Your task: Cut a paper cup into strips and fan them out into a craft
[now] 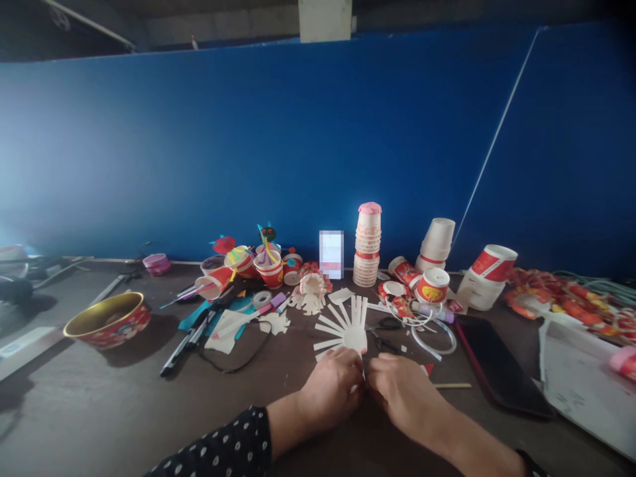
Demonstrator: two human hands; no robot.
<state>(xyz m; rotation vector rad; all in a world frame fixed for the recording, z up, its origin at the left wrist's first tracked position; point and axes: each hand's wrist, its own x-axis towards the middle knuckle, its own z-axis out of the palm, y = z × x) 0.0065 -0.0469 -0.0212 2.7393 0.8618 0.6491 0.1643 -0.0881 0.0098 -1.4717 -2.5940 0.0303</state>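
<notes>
A white paper cup cut into strips point(352, 331) lies fanned out on the table in front of me, its strips spread like rays around the middle. My left hand point(334, 383) is closed on the near edge of the cut paper cup, fingers bent inward. Right beside it my right hand point(405, 392) is closed too, fingertips curled at the near strips. What exactly lies between the right fingertips is hidden by the hand. Black-handled scissors point(387, 324) rest just beyond my right hand, and a thin wooden stick point(452, 385) lies to its right.
A tall stack of paper cups point(368, 255) stands at the back. To the right lie a dark phone point(501, 368) and a white tray point(586, 397). On the left are a red and gold bowl point(109, 321), a black pen-like tool point(186, 344) and decorated cups point(269, 270). A blue partition point(278, 146) rises behind.
</notes>
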